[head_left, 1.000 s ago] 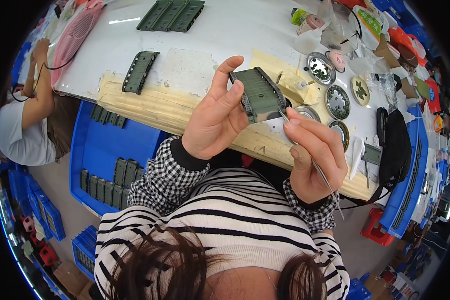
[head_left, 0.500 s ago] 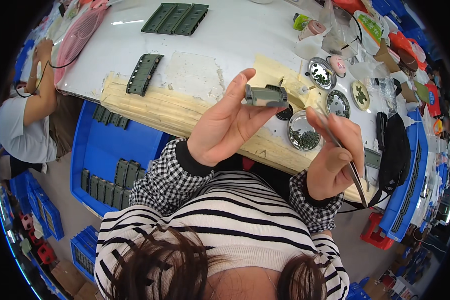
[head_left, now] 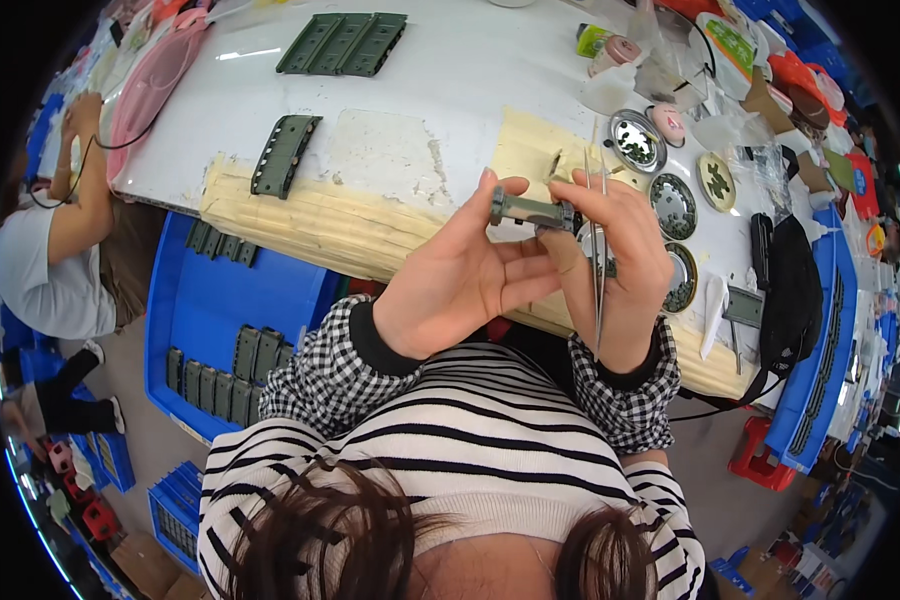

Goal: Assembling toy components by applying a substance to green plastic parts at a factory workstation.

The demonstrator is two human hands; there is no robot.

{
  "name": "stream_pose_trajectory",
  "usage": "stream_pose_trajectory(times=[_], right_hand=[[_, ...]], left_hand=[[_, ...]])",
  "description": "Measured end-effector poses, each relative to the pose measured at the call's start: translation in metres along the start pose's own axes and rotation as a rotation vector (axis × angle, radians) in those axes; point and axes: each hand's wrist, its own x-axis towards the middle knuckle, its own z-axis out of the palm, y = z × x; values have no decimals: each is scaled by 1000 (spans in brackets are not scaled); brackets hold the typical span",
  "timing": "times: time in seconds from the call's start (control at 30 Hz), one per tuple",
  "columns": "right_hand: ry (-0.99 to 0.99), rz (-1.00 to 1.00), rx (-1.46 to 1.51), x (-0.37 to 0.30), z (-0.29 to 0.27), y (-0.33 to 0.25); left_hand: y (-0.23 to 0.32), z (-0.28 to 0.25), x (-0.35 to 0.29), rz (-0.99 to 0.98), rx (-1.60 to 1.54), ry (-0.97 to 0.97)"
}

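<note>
My left hand (head_left: 445, 285) pinches a small dark green plastic casing (head_left: 532, 211) by its left end, between thumb and fingers, above the front edge of the table. My right hand (head_left: 632, 245) has its thumb and forefinger on the casing's right end. Steel tweezers (head_left: 599, 290) are also held in that hand, running between its fingers with the tips pointing away from me. Just beyond and right of this hand stand round metal dishes (head_left: 654, 207) with small dark green pieces. A dish partly behind the right hand is mostly hidden.
Green ribbed strips (head_left: 342, 44) lie at the far left of the table, with another strip (head_left: 286, 157) nearer. A blue bin (head_left: 195, 300) at lower left holds similar parts. A black pouch (head_left: 795, 290) lies at right. Another person (head_left: 55, 260) sits at far left.
My right hand has moved left onto the casing's right end, and the tweezers have swung to near upright. The casing has tipped slightly. A walking person's legs now show at lower left.
</note>
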Motion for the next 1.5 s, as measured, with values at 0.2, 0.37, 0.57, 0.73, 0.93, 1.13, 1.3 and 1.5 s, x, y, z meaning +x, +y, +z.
stream_pose_trajectory(times=[0.2,0.37,0.57,0.73,0.93,1.13,1.3,1.5], right_hand=[[-161,111,280,-7,-25,-10],[-122,166,268,-15,-32,-9],[18,274,-366,-19,-78,60],[-211,409,-467,-16,-81,122],[-313,581,-353,-7,-75,141],[-309,388,-505,-10,-71,144],[-88,297,-360,-8,-80,134],[98,196,-208,-5,-77,41]], left_hand=[[-10,1,-7,196,783,-90],[-7,-8,-10,51,594,-218],[1,-22,-13,78,486,-139],[-3,-14,-14,93,423,-22],[0,-11,-20,88,487,145],[2,-3,-14,217,578,239],[0,3,-15,330,605,212],[-4,0,-13,335,756,157]])
